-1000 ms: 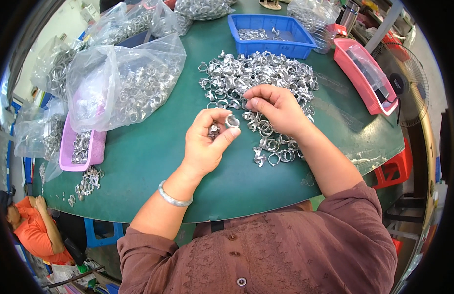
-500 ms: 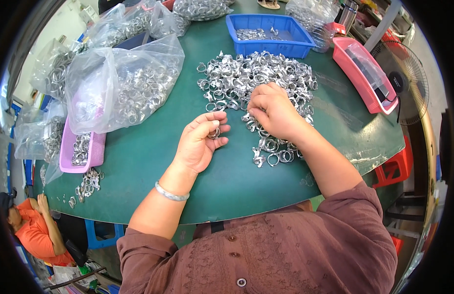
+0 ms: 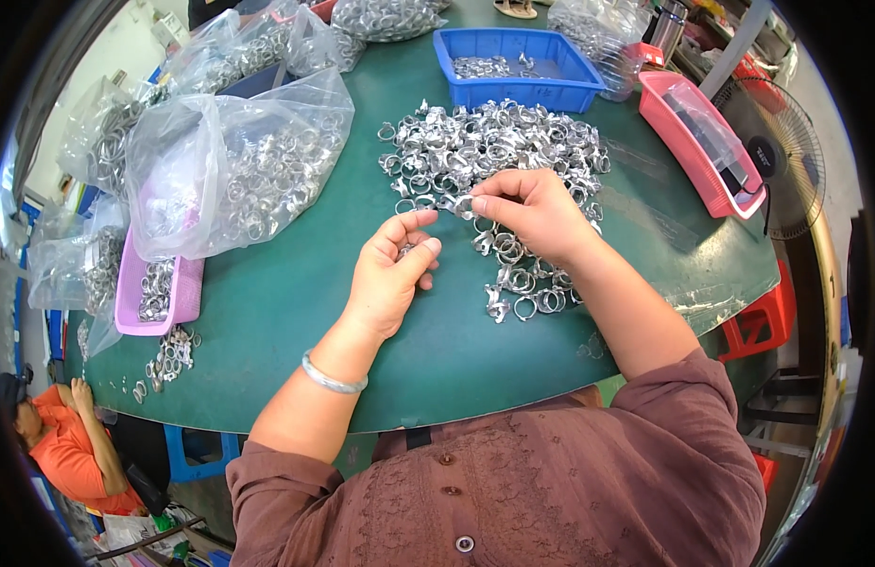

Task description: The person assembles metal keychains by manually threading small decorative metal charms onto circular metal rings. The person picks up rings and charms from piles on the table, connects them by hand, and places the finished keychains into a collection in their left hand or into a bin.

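My feed: R hand [image 3: 541,217] pinching metal ring [image 3: 462,204]; L hand [image 3: 388,272] curled on metal pcs [image 3: 404,251]; fan label [image 3: 763,157], 2 o'clock, illegible.

The shirt [image 3: 541,472] is brown and buttoned, the bangle [image 3: 331,382] pale.

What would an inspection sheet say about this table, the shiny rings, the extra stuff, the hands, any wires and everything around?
Surface: dark green tabletop, scuffed near its right edge.
Job's things: heap of silver metal rings, loose, some trailing toward the person.
Clutter: blue rectangular plastic tray, pink plastic basket, purple plastic basket, clear plastic bag of rings.
Hands: left hand curled around small silver metal pieces; right hand pinching a silver metal ring at the heap's near edge.
Cables: thin black cord beside the pink basket; ends unclear.
Surroundings: round wire-caged fan and red plastic stool, right; person in orange shirt, left.
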{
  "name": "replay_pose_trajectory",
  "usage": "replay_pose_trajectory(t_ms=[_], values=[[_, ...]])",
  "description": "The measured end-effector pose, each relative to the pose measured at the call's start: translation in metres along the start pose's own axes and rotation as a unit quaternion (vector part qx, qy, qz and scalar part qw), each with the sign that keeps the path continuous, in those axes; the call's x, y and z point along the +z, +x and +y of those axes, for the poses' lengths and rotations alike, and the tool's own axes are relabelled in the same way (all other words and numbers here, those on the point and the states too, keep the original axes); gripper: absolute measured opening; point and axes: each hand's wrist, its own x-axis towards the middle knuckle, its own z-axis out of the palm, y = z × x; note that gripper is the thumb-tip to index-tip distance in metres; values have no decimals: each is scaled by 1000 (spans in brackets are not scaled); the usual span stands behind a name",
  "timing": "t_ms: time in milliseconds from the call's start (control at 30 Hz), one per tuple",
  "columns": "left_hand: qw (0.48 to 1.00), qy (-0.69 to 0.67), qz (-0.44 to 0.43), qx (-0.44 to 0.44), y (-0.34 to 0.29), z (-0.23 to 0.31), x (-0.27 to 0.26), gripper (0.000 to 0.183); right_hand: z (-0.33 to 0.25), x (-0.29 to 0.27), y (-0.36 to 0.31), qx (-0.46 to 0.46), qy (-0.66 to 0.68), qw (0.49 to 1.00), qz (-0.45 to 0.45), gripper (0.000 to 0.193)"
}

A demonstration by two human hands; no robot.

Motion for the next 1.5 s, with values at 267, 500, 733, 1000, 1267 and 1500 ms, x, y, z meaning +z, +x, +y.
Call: replay_pose_trajectory(t_ms=[267,500,733,1000,1267,1500], values=[[956,183,-33,228,-5,-7,4,47,-2,6,-4,95,153,982,-51,16],[916,253,-8,310,-3,-9,3,46,-1,14,-8,103,162,979,-67,17],[885,313,9,345,-1,-4,1,42,-6,18,-12,84,118,986,-85,18],[944,194,-35,263,0,-5,-2,40,-4,7,-6,8,105,994,-30,17],[957,134,-45,252,2,-9,-4,39,7,-3,0,-124,-154,979,43,13],[962,122,-51,239,2,-8,-3,39,10,-8,2,-277,-367,888,28,9]])
